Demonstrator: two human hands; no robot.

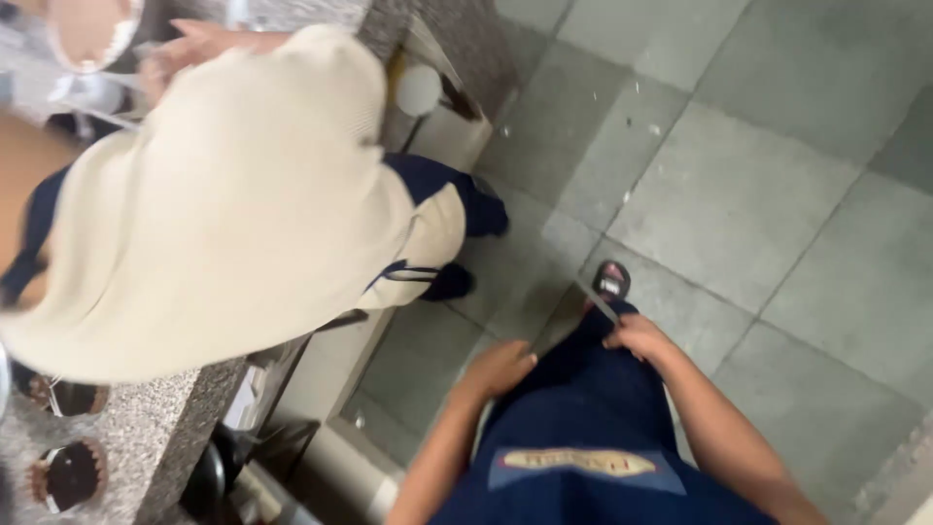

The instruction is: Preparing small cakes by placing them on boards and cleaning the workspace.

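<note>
Work in hand, as judged from the frame: the person stands with both hands at the front of a dark navy cloth apron (583, 408), apparently smoothing or wiping on it; any further move would call for lifting the hands clear of the cloth, which lies low in the centre of the frame and carries a pale oval patch. The left hand (498, 369), lower centre, lies loosely curled, palm down, flat against the apron's left edge, holding nothing that can be seen. The right hand (637, 335), just right of centre, is half closed with fingertips pressed into the apron's upper edge; whether it pinches the cloth cannot be told through the blur. A sandalled foot (610, 280) shows just above it on the grey tiled floor (739, 194). At the left a co-worker in a cream knitted top (224, 204) bends over a speckled granite counter (165, 418), where chocolate cupcakes in paper cases (66, 476) stand at lower left.
</note>
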